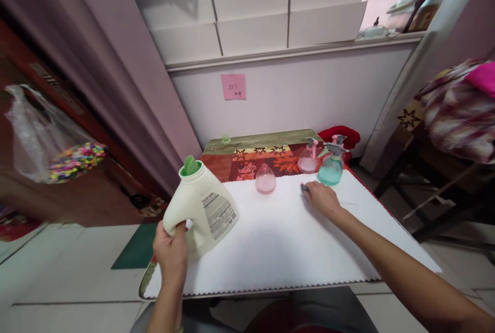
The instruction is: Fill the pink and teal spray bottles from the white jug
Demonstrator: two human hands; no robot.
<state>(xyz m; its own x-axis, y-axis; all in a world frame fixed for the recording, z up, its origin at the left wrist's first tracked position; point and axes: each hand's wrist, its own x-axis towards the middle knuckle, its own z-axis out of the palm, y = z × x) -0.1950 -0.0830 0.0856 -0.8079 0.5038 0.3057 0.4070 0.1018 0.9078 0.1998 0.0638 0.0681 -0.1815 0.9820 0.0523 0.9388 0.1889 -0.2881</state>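
Left hand (pixel 171 250) wrapped round the handle of the cream jug (pixel 199 222), which is on the near-left part of the white sheet (pixel 270 250); can't tell if its base touches down. Green spout (pixel 191 166) exposed at the jug's mouth, printed label facing right. Right hand (pixel 322 199) palm-down over the right half of the sheet, fingers closed on a small grey-and-pink spray head (pixel 305 187); can't tell if that touches the sheet. Between the hands, farther back: pink bottle (pixel 265 182), upright, no sprayer on its neck, near the sheet's far edge. Just beyond the right hand: green bottle (pixel 330 172) with grey sprayer fitted, second pink bottle (pixel 307 164) to its left, also with sprayer. Green cap (pixel 226 140) on the table's (pixel 270 141) far-left corner. Pink note (pixel 233 87) on the wall behind, handwritten.
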